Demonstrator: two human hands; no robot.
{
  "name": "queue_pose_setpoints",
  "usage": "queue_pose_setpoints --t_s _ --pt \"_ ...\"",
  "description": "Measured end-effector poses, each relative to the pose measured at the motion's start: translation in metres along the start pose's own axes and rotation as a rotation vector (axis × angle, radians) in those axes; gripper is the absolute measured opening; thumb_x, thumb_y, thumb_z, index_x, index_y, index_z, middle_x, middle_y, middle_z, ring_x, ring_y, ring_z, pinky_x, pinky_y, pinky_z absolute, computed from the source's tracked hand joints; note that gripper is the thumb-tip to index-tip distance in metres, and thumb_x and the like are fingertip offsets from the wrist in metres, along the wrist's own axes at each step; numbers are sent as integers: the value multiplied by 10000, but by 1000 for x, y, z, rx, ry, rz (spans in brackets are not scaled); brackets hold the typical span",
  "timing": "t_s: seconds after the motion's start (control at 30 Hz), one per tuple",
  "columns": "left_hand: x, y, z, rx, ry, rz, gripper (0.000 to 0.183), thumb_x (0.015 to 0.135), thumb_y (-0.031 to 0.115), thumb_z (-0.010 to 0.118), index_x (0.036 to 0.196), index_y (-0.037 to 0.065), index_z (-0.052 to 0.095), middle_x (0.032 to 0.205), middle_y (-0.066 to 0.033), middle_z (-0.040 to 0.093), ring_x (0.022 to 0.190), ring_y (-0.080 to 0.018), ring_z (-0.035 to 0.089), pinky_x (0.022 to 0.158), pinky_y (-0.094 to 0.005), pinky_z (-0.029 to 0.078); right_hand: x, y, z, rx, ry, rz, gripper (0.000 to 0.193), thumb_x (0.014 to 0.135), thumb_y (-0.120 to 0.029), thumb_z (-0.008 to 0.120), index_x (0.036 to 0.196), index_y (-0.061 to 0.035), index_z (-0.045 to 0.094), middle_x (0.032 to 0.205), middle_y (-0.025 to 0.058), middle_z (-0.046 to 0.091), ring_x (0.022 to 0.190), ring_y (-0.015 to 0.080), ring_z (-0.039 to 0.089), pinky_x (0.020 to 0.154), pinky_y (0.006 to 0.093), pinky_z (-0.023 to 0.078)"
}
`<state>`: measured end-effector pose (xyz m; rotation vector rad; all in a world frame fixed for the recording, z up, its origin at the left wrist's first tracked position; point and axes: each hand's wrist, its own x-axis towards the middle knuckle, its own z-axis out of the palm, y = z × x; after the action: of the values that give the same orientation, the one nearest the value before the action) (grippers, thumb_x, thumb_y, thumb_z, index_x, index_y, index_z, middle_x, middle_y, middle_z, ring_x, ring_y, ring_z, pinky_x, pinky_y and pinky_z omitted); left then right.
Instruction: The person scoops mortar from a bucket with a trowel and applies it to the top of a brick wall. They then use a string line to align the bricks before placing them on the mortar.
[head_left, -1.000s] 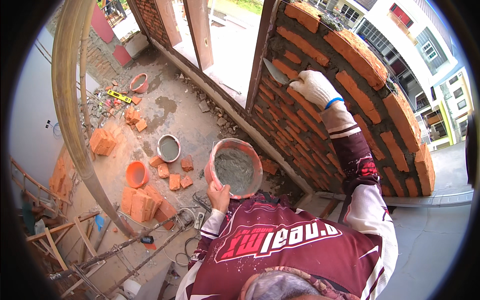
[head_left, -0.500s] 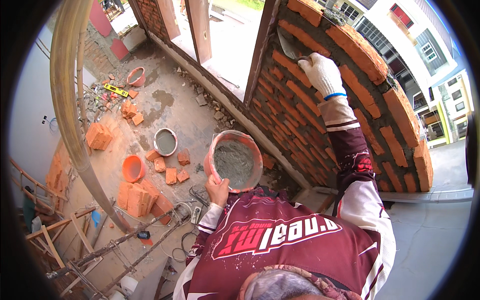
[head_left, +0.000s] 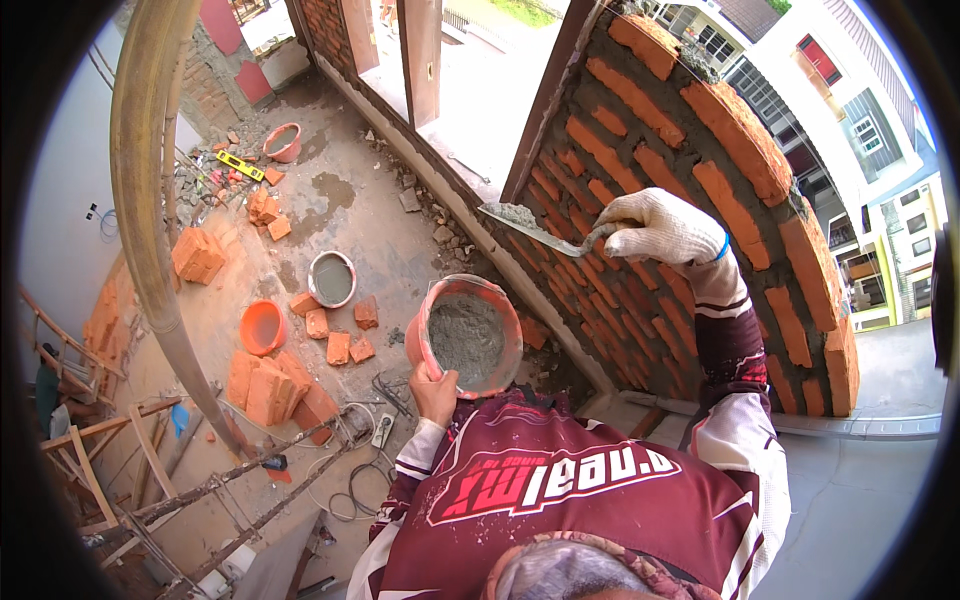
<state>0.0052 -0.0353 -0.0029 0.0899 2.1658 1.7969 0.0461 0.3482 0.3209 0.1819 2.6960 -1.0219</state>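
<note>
Head view: a trowel [head_left: 548, 238] carrying mortar shows before the brick wall [head_left: 735, 215], its handle wrapped by the closed grip of the gloved right hand [head_left: 665, 228]. Nearer and left, a mortar bucket [head_left: 417, 335] has its near rim clasped in the bare left hand's [head_left: 435, 395] grip. Farther left are bricks [head_left: 270, 390], a white-rimmed bucket [head_left: 354, 283] and a yellow level [head_left: 240, 166]; a pole [head_left: 145, 200] hides some floor [head_left: 400, 250]. The right arm reaches far, elbow bent; the left stays low.

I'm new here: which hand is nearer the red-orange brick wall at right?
Right. The white-gloved right hand is close to the wall, holding a metal trowel; the bare left hand is farther off, left of it, gripping a round orange bucket.
</note>
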Motion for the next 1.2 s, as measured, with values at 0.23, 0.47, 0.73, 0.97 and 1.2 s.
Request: queue_pose_setpoints --t_s 0.23,0.47,0.73,0.97,1.2 --pt "-5 -1 -5 70 1 -14 205 754 -1 694 714 38 496 683 5 544 633 -77 477 565 -304 432 15 32 -18 208 849 237 289 976 -218 660 1044 55 725 746 29 624 608 122 559 578 322 481" --pt "4 -5 -2 -88 -3 -37 250 762 -20 694 704 60 464 671 35 512 609 -62 455 533 -288 405 29 66 44 -136 657 312 442 946 -377 646 1109 30 706 998 257 732 931 385 724 835 457 557" --pt "7 0 3 -98 -14 -38 258 760 -23 691 693 73 461 654 48 496 599 -52 443 521 -276 389 75 89 53 -210 424 413 445 876 -342 609 1096 29 718 1057 274 728 1041 427 694 923 485 540" --pt "11 -5 3 -58 -57 -11 245 758 2 700 695 62 471 660 38 503 612 -60 448 529 -290 400 73 81 6 -146 692 381 462 868 -350 623 1083 48 717 1048 285 722 1024 428 696 913 472 543" --pt "10 -2 3 -74 -61 -2 234 757 3 700 702 51 478 667 29 517 607 -63 455 533 -291 405 22 71 20 -377 839 362 344 894 -330 673 1036 -19 709 984 216 733 937 412 708 809 487 561"
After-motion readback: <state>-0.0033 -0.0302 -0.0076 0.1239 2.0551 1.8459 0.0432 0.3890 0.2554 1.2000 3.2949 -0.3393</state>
